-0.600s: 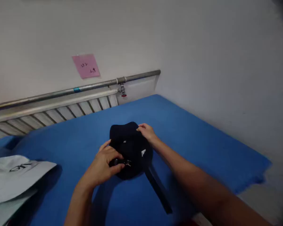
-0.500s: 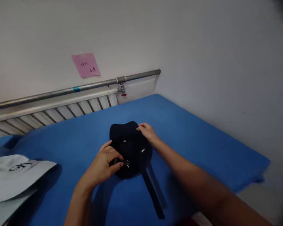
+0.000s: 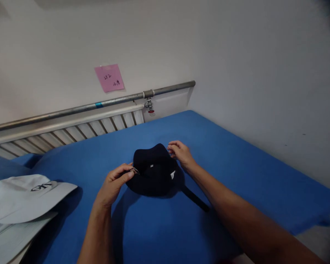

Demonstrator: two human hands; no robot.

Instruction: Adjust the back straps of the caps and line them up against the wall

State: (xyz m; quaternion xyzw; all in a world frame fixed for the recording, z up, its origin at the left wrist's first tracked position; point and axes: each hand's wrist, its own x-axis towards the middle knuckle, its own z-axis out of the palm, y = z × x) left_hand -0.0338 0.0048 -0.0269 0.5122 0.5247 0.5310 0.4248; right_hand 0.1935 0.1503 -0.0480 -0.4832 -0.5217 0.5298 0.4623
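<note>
A dark, nearly black cap (image 3: 156, 183) lies with its hollow inside facing me, its brim (image 3: 148, 156) at the far side. White labels show inside it. My left hand (image 3: 117, 181) is closed at the cap's left edge, thumb and fingers pinching a small metal buckle (image 3: 135, 170). At the right end of the brim, my right hand (image 3: 180, 152) has its fingers bent together against the cap's edge; its exact grip is partly hidden. A dark strap (image 3: 195, 199) runs from the cap's right side toward the lower right.
White caps (image 3: 19, 198) are stacked at the left on the blue-covered surface (image 3: 159, 231). Behind it are a white radiator (image 3: 93, 128), a metal pipe (image 3: 115, 101) and a red-handled valve (image 3: 150, 106). A pink note (image 3: 110, 78) hangs on the wall; another wall borders the right.
My left hand has moved up to the cap's left edge with the buckle. The cap has turned, and its strap now points farther right. The view has shifted slightly left.
</note>
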